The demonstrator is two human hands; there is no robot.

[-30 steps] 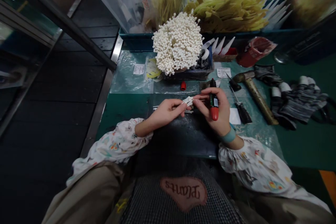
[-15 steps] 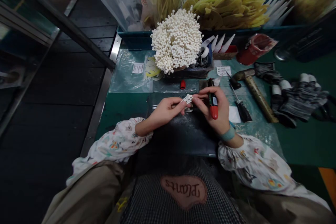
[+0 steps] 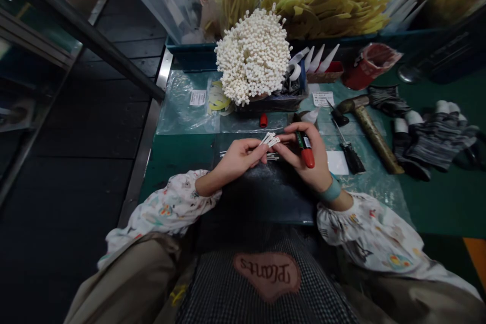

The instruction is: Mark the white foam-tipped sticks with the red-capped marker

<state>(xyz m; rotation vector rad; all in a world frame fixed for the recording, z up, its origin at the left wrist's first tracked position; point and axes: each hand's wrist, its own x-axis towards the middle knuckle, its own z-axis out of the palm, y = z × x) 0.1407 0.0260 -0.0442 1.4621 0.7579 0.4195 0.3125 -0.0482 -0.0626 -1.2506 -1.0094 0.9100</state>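
Note:
In my left hand (image 3: pixel 239 162) a few thin white sticks with knobbed tips (image 3: pixel 270 138) are pinched between thumb and fingers, fanned slightly. My right hand (image 3: pixel 313 162) grips a black marker pen with a red end (image 3: pixel 307 152), tucked between thumb and index finger. The right fingertips also touch the sticks from the right side; exactly what they pinch there is too small to tell. Several more white sticks (image 3: pixel 272 156) lie on the dark mat (image 3: pixel 258 192) below my hands. A red pen cap (image 3: pixel 263 120) stands just beyond them.
A large bunch of white knob-ended sticks (image 3: pixel 252 55) rises behind my hands. To the right lie a screwdriver (image 3: pixel 352 157), a hammer (image 3: pixel 377 136) and striped gloves (image 3: pixel 436 139). Yellow foam-like pieces (image 3: pixel 334 7) fill the back bin, near a red can (image 3: pixel 368 66).
The sticks in my left hand are spread wider. My right hand has tilted, and the marker's upper part now hides more behind the fingers. The view has shifted slightly.

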